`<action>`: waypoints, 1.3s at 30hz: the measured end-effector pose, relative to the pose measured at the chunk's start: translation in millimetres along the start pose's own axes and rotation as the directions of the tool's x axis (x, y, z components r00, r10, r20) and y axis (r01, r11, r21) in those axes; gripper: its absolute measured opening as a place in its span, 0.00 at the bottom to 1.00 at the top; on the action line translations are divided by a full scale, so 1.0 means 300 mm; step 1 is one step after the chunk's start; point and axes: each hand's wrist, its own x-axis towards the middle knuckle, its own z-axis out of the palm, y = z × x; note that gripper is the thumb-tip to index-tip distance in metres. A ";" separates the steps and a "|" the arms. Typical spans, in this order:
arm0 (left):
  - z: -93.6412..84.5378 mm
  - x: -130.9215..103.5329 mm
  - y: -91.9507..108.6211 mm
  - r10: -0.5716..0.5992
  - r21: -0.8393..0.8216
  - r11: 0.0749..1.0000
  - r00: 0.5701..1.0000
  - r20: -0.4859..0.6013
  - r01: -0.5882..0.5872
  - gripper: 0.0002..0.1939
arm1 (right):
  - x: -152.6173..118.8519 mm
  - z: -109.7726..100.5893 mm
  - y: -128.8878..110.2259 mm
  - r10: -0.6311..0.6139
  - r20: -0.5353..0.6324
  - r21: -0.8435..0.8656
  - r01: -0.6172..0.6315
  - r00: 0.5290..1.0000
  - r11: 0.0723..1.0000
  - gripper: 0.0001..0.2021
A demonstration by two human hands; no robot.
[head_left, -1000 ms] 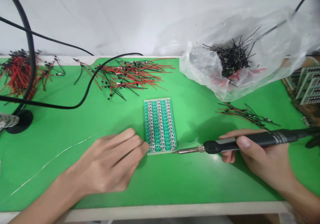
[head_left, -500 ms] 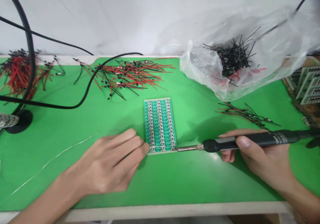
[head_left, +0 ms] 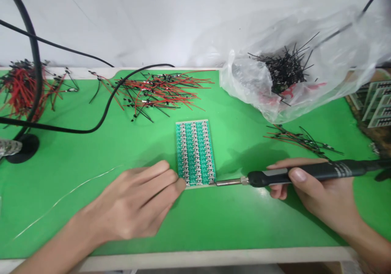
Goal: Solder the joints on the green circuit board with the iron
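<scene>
A green circuit board panel [head_left: 200, 153] with three columns of small silvery pads lies flat on the green mat. My left hand [head_left: 137, 200] is closed in a pinch on thin solder wire [head_left: 65, 198]; its fingertips are at the panel's lower left corner. The wire's short end runs over the lower edge of the panel, and its long tail trails away to the left. My right hand [head_left: 317, 196] grips a black soldering iron [head_left: 324, 169] like a pen. The iron's tip meets the panel's lower right corner.
Red and black wire leads [head_left: 165, 90] lie in piles behind the panel, with another bunch [head_left: 301, 139] at right. A clear plastic bag [head_left: 244, 90] holds black leads. A black cable [head_left: 104, 119] loops across the left. Boards stand in a rack [head_left: 380, 102] at far right.
My left hand has shifted slightly right and down, bringing the solder wire's end lower and closer to the iron's tip. The iron and the panel have hardly moved.
</scene>
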 end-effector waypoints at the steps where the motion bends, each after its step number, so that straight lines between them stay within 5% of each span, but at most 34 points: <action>1: 0.001 0.000 -0.001 0.003 0.001 1.000 1.000 0.003 -0.003 0.09 | 0.001 0.000 -0.001 -0.004 0.003 -0.006 0.004 1.000 1.000 0.09; 39: 0.011 -0.006 -0.006 0.014 0.032 0.999 1.000 0.005 -0.014 0.08 | 0.002 0.000 0.002 -0.017 0.043 -0.001 0.017 0.999 1.000 0.08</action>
